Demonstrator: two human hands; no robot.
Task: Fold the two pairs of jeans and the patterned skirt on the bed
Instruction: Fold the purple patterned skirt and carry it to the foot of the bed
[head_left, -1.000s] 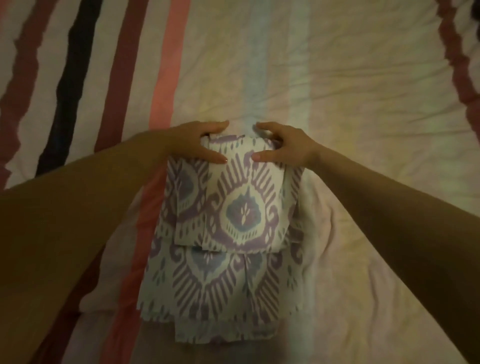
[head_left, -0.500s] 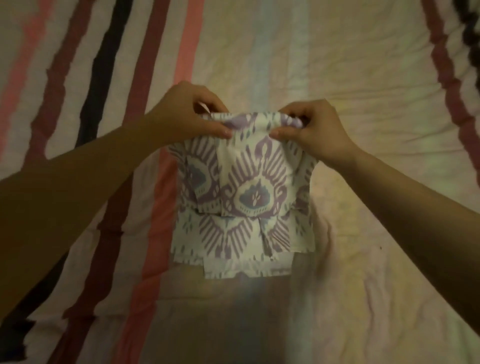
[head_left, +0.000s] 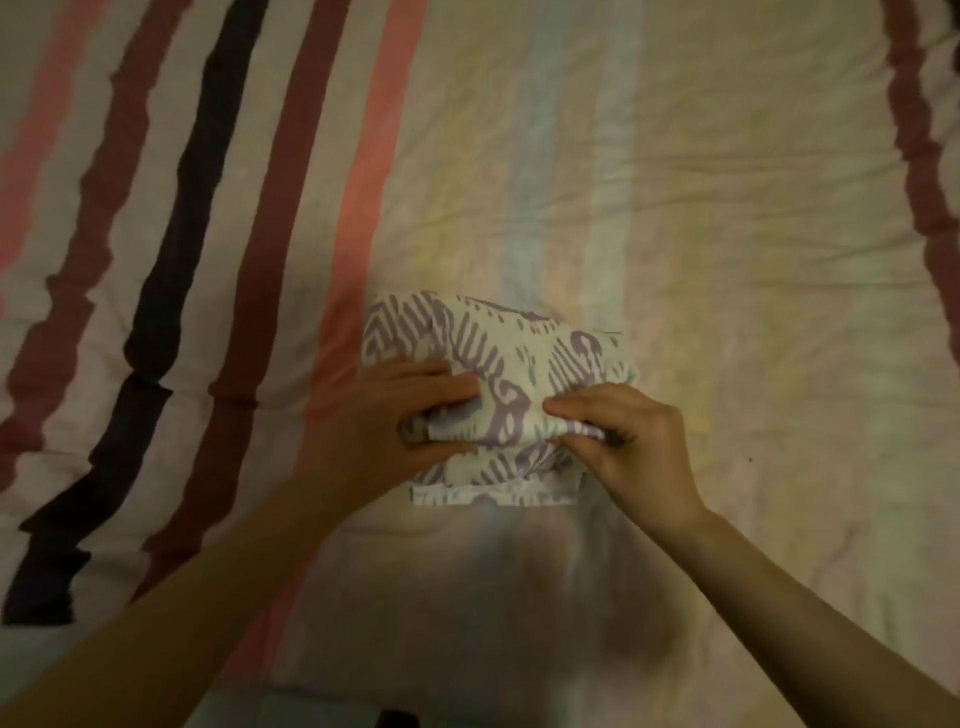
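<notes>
Bed (head_left: 727, 208), striped cover, is spreading out on every side of the hands; soft, rumpled surface, giving under pressure.

Patterned skirt (head_left: 498, 364) is lying on it as a compact folded bundle, half under the hands and reaching just beyond the fingertips. A narrow layer edge is peeking out on the near side, toward the wrists. Fabric is looking thin, light and limp, likely to slump or slide open if let go unevenly.

Left hand (head_left: 405, 415) is curling round the bundle's left near edge. Right hand (head_left: 623, 441) is pinching the right near edge. Best hold, by my reckoning: both near corners together, through all layers.

Jeans are not showing.
</notes>
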